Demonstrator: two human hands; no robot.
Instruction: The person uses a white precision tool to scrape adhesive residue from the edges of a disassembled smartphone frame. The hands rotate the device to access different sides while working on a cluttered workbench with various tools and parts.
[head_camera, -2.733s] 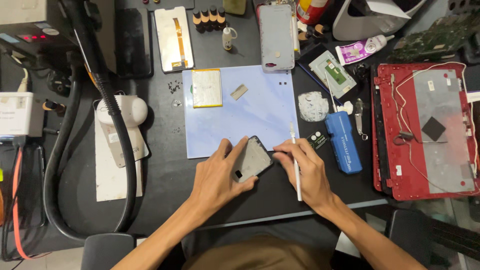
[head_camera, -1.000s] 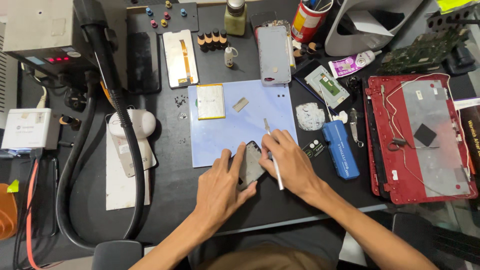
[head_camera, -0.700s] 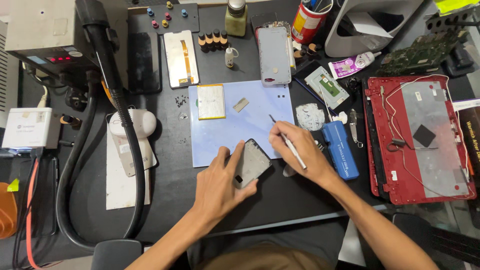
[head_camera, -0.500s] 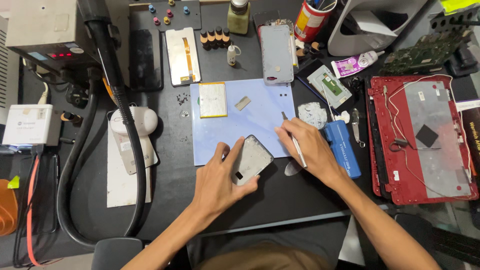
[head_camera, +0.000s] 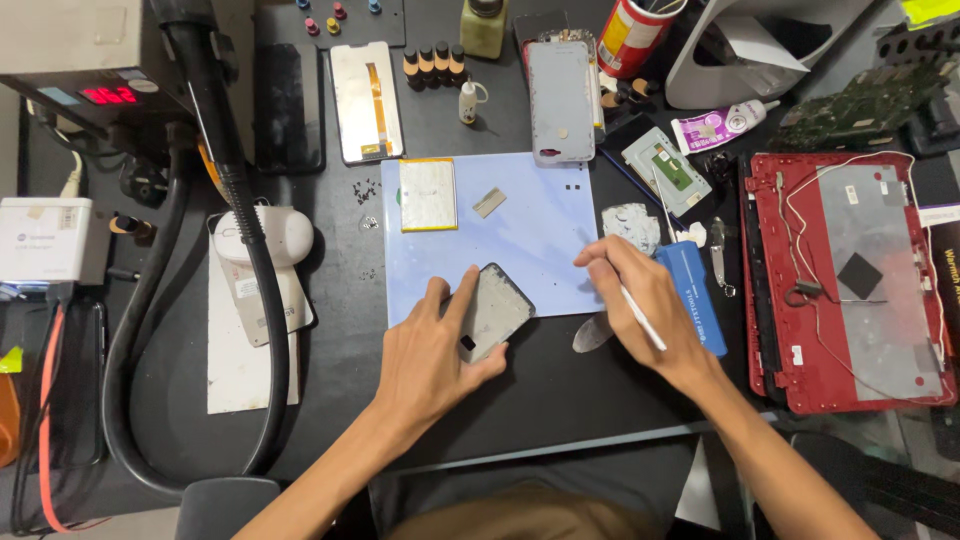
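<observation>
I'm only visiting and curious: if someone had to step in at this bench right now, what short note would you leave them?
Left hand: flat on the opened phone frame, which lies tilted at the lower edge of the pale blue mat.
Right hand: holds a thin white tool, off the phone, beside the blue case.
Done: flat battery and a small metal piece lie out on the mat.
Left: the frame lies open and its parts are still spread out.
</observation>
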